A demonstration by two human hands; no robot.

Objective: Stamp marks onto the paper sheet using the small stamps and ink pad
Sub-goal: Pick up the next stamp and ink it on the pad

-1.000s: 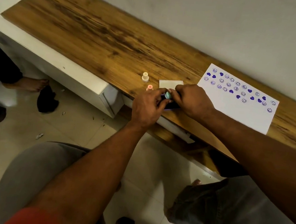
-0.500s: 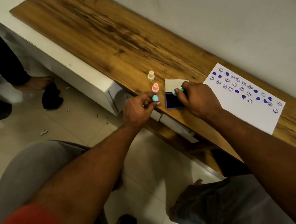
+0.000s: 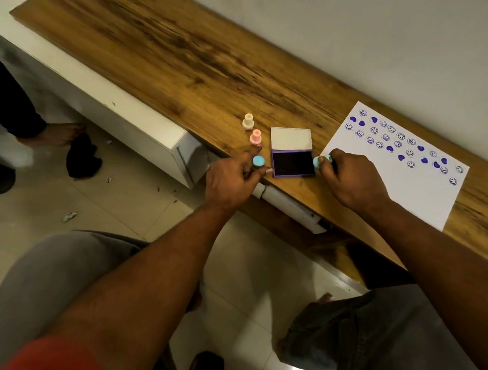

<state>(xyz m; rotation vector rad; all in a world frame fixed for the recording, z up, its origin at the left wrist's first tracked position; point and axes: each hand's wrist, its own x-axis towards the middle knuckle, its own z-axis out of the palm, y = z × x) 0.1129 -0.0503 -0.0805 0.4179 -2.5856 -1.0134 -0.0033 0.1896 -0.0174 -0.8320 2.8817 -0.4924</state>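
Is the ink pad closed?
No, the ink pad lies open, with its white lid folded back and the dark ink surface showing.

The desk top [image 3: 191, 53] shows brown wood grain with dark streaks and a low sheen. The paper sheet [image 3: 415, 195] on the right is matt white paper. The ink pad [image 3: 293, 164] is dark and matt in a purple plastic frame. The cream stamp [image 3: 248, 121], the pink stamp [image 3: 255, 136], the light-blue piece [image 3: 258, 161] pinched by the left hand [image 3: 230, 181] and the light-blue stamp [image 3: 322, 161] gripped by the right hand [image 3: 353, 182] all 4 look like smooth plastic. The floor tiles [image 3: 140, 208] are glossy.
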